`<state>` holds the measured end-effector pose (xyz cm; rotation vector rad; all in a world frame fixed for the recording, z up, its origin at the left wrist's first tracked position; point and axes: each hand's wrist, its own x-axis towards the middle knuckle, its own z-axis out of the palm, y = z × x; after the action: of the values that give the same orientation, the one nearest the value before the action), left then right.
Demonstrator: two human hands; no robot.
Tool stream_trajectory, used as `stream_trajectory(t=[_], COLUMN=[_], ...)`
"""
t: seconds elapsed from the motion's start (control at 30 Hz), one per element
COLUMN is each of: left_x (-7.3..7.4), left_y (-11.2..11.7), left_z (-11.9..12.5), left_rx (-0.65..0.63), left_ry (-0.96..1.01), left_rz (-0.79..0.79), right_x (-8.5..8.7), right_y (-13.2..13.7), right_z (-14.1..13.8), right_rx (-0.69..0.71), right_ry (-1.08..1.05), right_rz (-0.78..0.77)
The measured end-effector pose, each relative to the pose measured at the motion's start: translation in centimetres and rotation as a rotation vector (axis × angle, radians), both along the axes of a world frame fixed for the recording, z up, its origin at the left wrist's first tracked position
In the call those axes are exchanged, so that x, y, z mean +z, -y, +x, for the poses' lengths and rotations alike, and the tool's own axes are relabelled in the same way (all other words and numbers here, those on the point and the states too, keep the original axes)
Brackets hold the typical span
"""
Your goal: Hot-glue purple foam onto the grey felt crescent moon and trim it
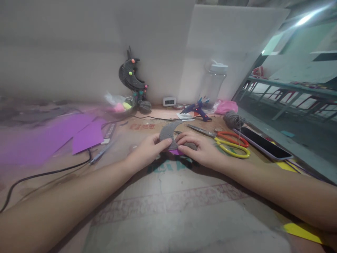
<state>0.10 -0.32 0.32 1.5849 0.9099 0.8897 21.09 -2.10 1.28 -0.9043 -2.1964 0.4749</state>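
Note:
A grey crescent moon shape (167,130), apparently wrapped in yarn, is held upright between my two hands above the work surface. My left hand (147,150) grips its left side, thumb across the front. At its lower right tip, my right hand (196,149) pinches with thumb and fingers. Beneath the crescent's lower edge shows a bit of purple paper (176,152). Just right of my right hand lie scissors (231,142) with orange and yellow handles. Behind them rests a blue glue gun (196,109) with a small red light.
Purple sheets (88,135), a pen (98,154) and a black cable (50,172) lie at left. A decorated dark crescent (129,75) stands at the back. A clock (169,102), clear bottle (213,82), grey yarn ball (234,120) and phone (263,143) stand or lie toward the right.

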Motion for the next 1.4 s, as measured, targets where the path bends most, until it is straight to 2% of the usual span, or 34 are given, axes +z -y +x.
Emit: stream_trajectory(t=[0.27, 0.47, 0.6, 0.73, 0.97, 1.23, 1.4], left_x=[-0.1, 0.3, 0.3, -0.1, -0.2, 0.3, 1.0], left_y=[0.0, 0.0, 0.1, 0.0, 0.1, 0.4, 0.7], left_z=[-0.1, 0.1, 0.2, 0.1, -0.2, 0.2, 0.4], left_rx=[-0.015, 0.05, 0.025, -0.009, -0.021, -0.022, 0.001], left_ry=[-0.018, 0.034, 0.076, 0.055, -0.128, -0.032, 0.028], left_rz=[0.01, -0.03, -0.092, -0.031, 0.116, 0.055, 0.005], right_x=[0.0, 0.1, 0.1, 0.0, 0.1, 0.0, 0.0], right_y=[0.0, 0.0, -0.1, -0.2, -0.2, -0.3, -0.3], right_z=[0.1, 0.0, 0.0, 0.0, -0.2, 0.1, 0.2], right_rx=[0.001, -0.075, -0.166, -0.097, -0.036, -0.063, -0.088], right_ry=[-0.03, -0.09, -0.132, -0.095, -0.057, -0.063, -0.084], right_rz=[0.032, -0.101, -0.192, -0.093, -0.06, -0.056, -0.143])
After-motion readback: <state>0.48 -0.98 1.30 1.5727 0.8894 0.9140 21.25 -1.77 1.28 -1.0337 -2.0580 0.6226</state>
